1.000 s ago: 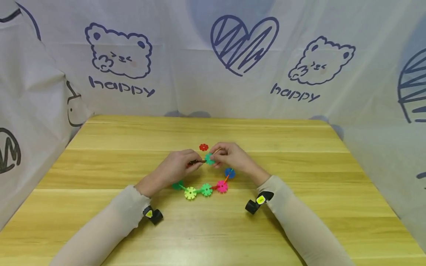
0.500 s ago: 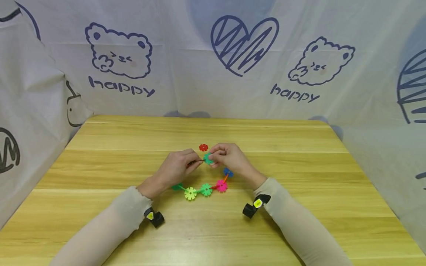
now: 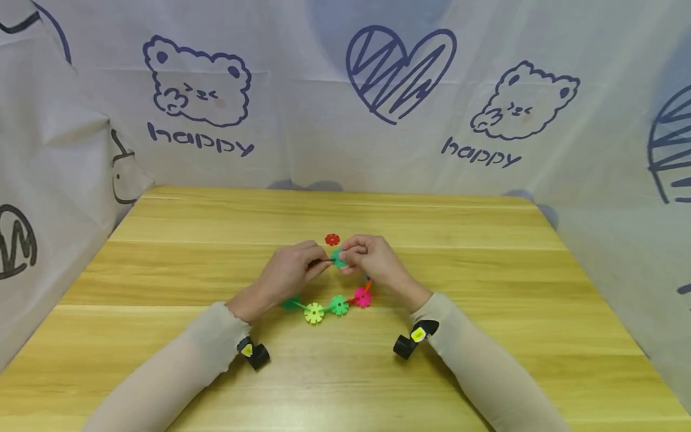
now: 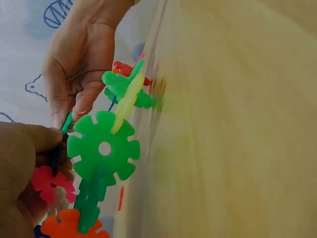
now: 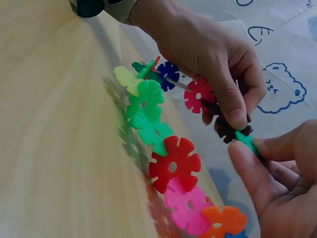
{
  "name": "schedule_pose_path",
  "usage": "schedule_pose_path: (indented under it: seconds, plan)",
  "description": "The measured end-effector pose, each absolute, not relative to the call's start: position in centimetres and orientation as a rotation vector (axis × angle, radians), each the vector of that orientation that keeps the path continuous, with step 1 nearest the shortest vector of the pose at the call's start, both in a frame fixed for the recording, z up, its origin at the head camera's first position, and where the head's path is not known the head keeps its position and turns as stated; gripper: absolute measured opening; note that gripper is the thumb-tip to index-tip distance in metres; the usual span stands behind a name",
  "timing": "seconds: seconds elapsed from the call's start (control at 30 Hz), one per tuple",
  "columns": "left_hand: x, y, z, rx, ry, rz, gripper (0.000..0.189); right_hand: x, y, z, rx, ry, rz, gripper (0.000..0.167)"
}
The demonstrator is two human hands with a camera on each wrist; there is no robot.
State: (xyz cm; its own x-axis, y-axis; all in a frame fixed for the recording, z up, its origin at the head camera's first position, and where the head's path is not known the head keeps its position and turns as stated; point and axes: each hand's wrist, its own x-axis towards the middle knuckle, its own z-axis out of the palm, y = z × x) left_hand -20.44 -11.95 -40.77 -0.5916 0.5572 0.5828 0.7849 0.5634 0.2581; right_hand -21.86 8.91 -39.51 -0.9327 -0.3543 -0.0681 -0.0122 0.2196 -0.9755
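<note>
My left hand (image 3: 288,267) pinches a dark brown snowflake disc (image 5: 230,130) at one end of a chain of slotted plastic discs. Between thumb and fingers, my right hand (image 3: 372,258) holds a green snowflake disc (image 3: 338,258), its edge right at the dark disc's rim. A pink-red disc (image 5: 199,95) joins the dark one beside the left fingers. The chain curves below both hands, with a yellow disc (image 3: 314,312), a lighter green disc (image 3: 339,305) and a pink disc (image 3: 363,297) showing. Its blue part is mostly hidden by my right hand in the head view.
A loose red disc (image 3: 332,239) lies on the wooden table (image 3: 486,258), just beyond the hands. White cloth (image 3: 302,132) with drawings hangs behind the table and along both sides. A small black camera sits at each wrist.
The right hand has shifted slightly left, and the chain's blue disc has slipped from sight behind it. Both hands keep their pinch, the green and dark discs staying together at the edge.
</note>
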Motion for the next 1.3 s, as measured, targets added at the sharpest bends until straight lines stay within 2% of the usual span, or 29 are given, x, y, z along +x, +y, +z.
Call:
schedule_pose_path:
  seconds: [0.13, 0.27, 0.43, 0.6, 0.77, 0.93, 1.3]
  plan:
    - [-20.4, -12.2, -39.9, -1.062, -2.542, -0.786, 0.013, -22.0, 9.1, -39.6, -0.364, 2.229, -1.704, 0.014]
    - [-20.8, -12.7, -39.1, -0.904, -2.785, -1.019, 0.026, -22.0, 9.1, -39.6, -0.402, 2.217, -1.659, 0.015]
    - [-21.3, -13.4, -39.3, -0.77, -2.933, -1.536, 0.033, -21.8, 8.9, -39.4, -0.423, 2.196, -1.659, 0.015]
    - [-21.7, -13.9, -39.9, -0.768, -2.913, -1.991, 0.033, -22.0, 8.6, -39.3, -0.442, 2.2, -1.62, 0.016]
    - [-22.0, -14.2, -40.3, -0.887, -2.904, -1.982, 0.027, -22.6, 8.5, -39.0, -0.534, 2.292, -1.531, 0.021]
    - [-22.2, -14.3, -40.5, -0.881, -2.897, -2.048, 0.026, -24.1, 9.0, -38.6, -0.595, 2.434, -1.455, 0.029]
    - [-22.4, -14.8, -40.8, -0.897, -2.893, -2.047, 0.025, -27.7, 9.0, -38.8, -0.669, 2.702, -1.144, 0.027]
